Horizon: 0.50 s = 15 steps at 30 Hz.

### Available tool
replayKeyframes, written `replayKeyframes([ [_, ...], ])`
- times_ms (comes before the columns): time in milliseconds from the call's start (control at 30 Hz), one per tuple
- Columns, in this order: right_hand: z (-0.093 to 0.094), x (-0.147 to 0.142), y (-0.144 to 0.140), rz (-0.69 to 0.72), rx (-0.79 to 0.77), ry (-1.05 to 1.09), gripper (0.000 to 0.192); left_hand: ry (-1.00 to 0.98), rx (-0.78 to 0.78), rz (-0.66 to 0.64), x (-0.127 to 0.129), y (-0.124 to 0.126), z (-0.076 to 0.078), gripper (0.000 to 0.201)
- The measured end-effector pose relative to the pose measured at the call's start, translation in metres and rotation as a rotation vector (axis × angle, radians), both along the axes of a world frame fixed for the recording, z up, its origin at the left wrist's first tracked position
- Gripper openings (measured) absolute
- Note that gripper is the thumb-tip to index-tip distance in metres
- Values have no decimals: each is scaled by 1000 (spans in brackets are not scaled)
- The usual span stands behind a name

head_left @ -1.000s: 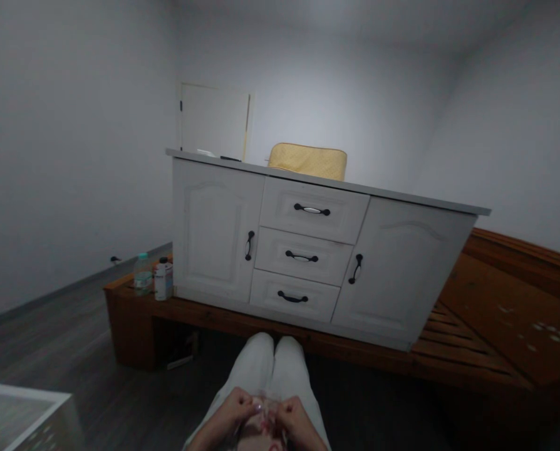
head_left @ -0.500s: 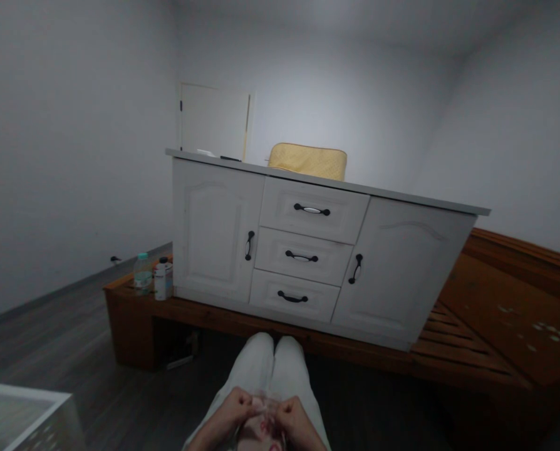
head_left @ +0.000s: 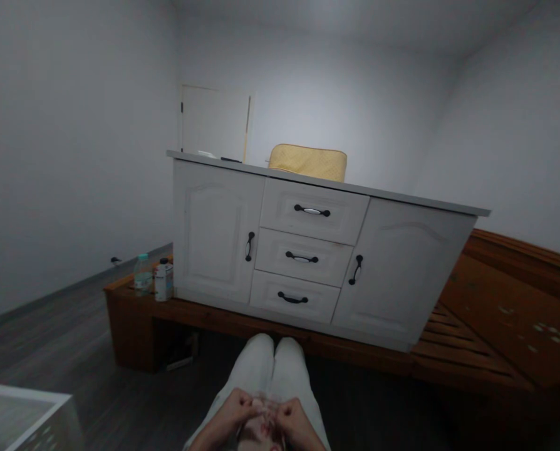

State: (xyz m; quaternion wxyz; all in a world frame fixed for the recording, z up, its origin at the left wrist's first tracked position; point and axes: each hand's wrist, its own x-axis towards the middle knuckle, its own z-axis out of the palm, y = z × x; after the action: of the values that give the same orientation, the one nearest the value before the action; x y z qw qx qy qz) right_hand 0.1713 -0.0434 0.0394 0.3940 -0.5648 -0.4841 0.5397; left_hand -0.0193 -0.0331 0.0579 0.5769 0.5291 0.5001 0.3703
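Low in the head view, my left hand and my right hand are close together above my lap. Both are closed, with thumbs and fingers pinching the top edge of a thin, partly see-through plastic bag with pink and red marks. It hangs between the hands and runs out of the bottom of the view. What is inside it is too blurred to make out. My legs in pale trousers lie beneath.
A white cabinet stands on a brown wooden bench before my knees. A clear bottle and a white bottle are at its left. On top sits a yellow case. A white-framed box is at lower left.
Very little differs: both hands stay pinched on the plastic bag, which has shifted slightly between them. The view has moved by a few pixels.
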Motion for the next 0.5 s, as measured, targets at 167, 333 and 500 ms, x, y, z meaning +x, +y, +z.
replayKeyframes([
  [167,-4,-2,1,48,-39,0,65,-3,25,9,-3,2,-10,68],
  [333,-4,-2,4,111,-77,-18,69,-72,13,-28,-5,9,-27,69],
  [500,-4,0,5,133,-44,-18,57,-62,22,-15,-4,6,-18,69],
])
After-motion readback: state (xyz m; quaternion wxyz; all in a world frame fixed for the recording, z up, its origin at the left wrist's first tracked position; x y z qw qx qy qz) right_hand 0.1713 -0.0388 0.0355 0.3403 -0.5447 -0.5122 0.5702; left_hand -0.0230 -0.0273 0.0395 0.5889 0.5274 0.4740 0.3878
